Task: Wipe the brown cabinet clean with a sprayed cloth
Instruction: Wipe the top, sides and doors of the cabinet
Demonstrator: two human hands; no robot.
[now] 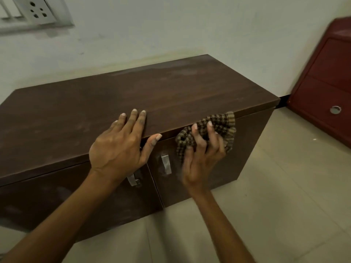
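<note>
2 hands: left hand (121, 147) flat, fingers straight on brown cabinet (95, 111) top; right hand (201, 154) grips 1 checked cloth (210, 130), center frame. 2 metal handles (166, 164), woodgrain top.

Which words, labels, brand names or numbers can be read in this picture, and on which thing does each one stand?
None can be read. The brown cabinet, the checked cloth, the wall socket plate and the red cabinet show no writing.
</note>
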